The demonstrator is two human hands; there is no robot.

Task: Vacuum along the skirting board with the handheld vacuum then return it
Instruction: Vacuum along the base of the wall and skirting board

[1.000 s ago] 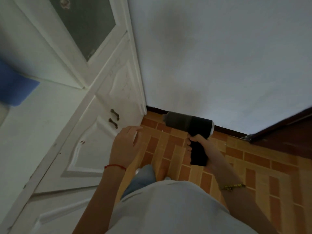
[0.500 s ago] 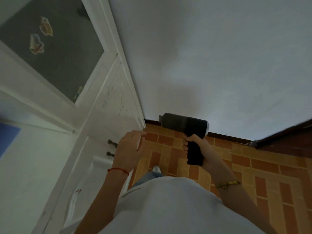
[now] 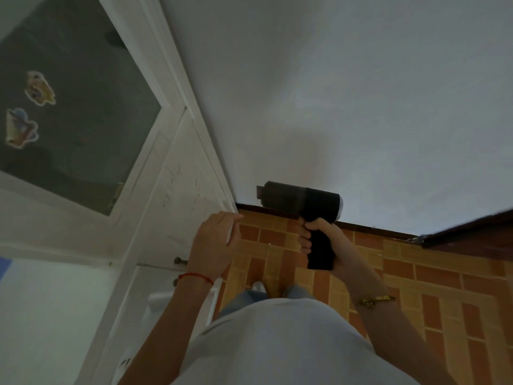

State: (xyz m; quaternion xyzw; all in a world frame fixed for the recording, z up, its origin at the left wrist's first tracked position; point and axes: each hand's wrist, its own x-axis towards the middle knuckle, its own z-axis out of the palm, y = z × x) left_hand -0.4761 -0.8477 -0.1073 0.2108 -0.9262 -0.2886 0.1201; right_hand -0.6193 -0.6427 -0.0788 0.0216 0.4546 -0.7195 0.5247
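My right hand [image 3: 323, 237] grips the black handle of the handheld vacuum [image 3: 301, 202], a dark, pistol-shaped unit held at chest height with its nozzle pointing left. Behind and below it a dark skirting board [image 3: 372, 230] runs along the foot of the white wall. My left hand [image 3: 215, 243] hovers open, fingers loosely curved, to the left of the vacuum and close to the edge of a white cabinet door [image 3: 180, 207]. It holds nothing.
The white cabinet [image 3: 83, 287] fills the left side, with a glass pane [image 3: 69, 107] bearing two stickers and small dark knobs [image 3: 179, 261]. The floor [image 3: 416, 287] is orange-brown brick-pattern tile. A dark wooden door or frame [image 3: 472, 232] stands at the right.
The view has tilted upward, showing more of the glass pane. Both hands kept their pose; the vacuum stays gripped in my right hand, nozzle left.
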